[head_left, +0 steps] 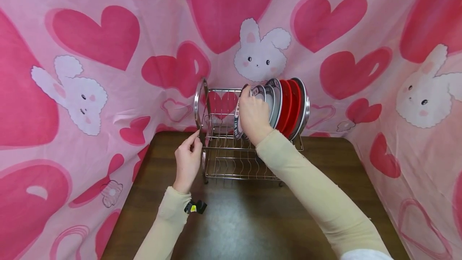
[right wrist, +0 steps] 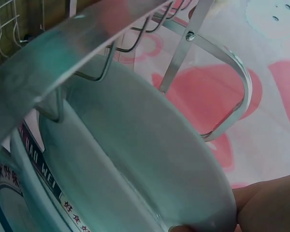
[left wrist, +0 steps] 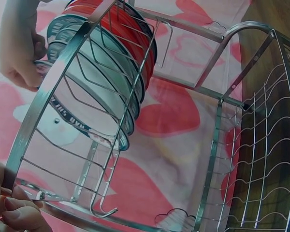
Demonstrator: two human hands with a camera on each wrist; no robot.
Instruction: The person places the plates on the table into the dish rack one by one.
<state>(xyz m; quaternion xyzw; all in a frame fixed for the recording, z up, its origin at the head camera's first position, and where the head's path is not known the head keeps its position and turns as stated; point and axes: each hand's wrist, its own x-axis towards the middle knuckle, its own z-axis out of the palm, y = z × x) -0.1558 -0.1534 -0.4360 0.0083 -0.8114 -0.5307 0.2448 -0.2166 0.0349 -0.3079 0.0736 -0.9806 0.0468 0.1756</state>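
A two-tier metal dish rack (head_left: 242, 178) stands on the table with dishes on edge in its upper tier. My right hand (head_left: 254, 113) grips the leftmost dish, a white plate (head_left: 236, 122) with a dark lettered rim, at its upper edge. In the right wrist view the plain white face of this plate (right wrist: 150, 121) is close, with fingers at its edge. The plate stands between the rack's wires. My left hand (head_left: 188, 157) pinches the rack's left side frame; in the left wrist view its fingers (left wrist: 24, 212) are at the metal bar.
Right of the held plate stand several white plates (head_left: 277, 97) with patterned rims, two red plates (head_left: 286, 105) and a dark-rimmed one at the end. A wooden table (head_left: 231, 220) lies under the rack, and a pink heart-print cloth (head_left: 162, 23) surrounds it.
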